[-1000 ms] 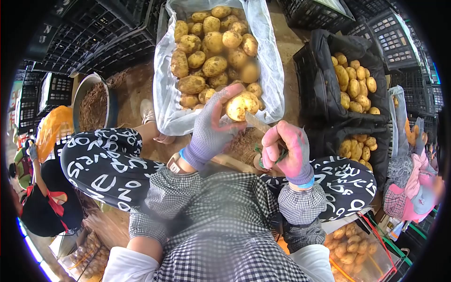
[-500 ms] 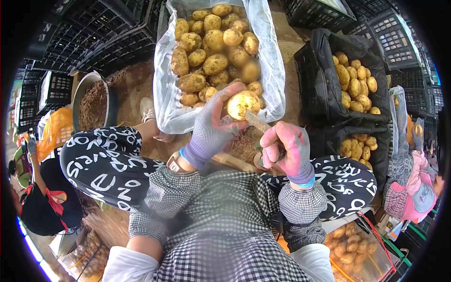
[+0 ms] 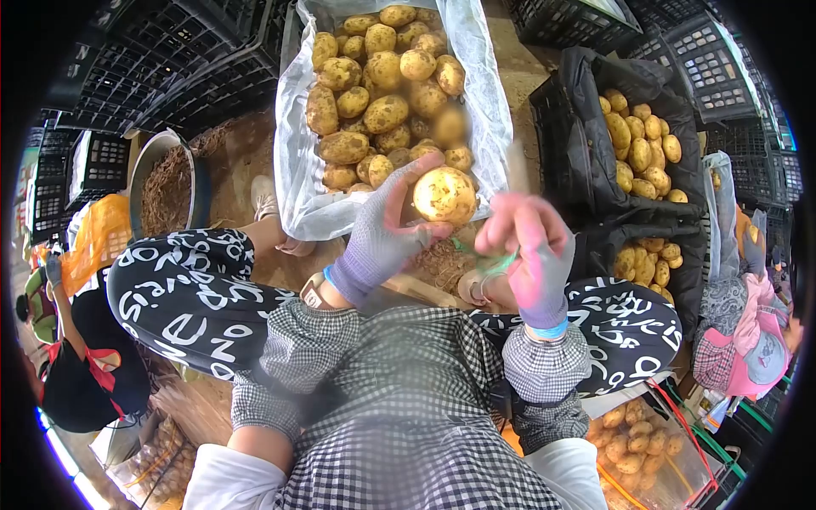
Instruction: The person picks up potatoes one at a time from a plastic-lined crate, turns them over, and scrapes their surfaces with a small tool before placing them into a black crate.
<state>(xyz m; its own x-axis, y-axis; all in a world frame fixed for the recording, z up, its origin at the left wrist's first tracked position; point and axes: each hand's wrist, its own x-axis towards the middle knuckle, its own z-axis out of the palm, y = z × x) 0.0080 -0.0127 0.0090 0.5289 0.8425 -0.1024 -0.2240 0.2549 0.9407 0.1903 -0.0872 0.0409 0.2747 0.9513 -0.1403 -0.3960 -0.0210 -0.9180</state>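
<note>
In my gloved left hand (image 3: 387,223) is a round yellow potato (image 3: 444,196), gripped between thumb and fingers. Brown soil patches mark its skin. My right hand (image 3: 531,251), gloved in grey and pink, is closed and smeared by motion. A small knife (image 3: 517,166) sticks up from it, its dirty blade blurred and apart from the potato. Something thin and green (image 3: 497,265) shows beneath those fingers. Just beyond both hands stands a crate with a white cloth liner (image 3: 297,170), holding many soil-marked potatoes (image 3: 384,113).
Black-lined crates (image 3: 578,127) with potatoes stand at the right. A bucket of dry brown debris (image 3: 204,191) is at the left, below stacked black crates (image 3: 170,59). Bagged potatoes (image 3: 633,446) lie behind me at right. Other people (image 3: 93,365) sit on both sides.
My right hand has swung the knife off the potato, and its blade now points upward. My left hand has turned the potato slightly and stays nearly in place.
</note>
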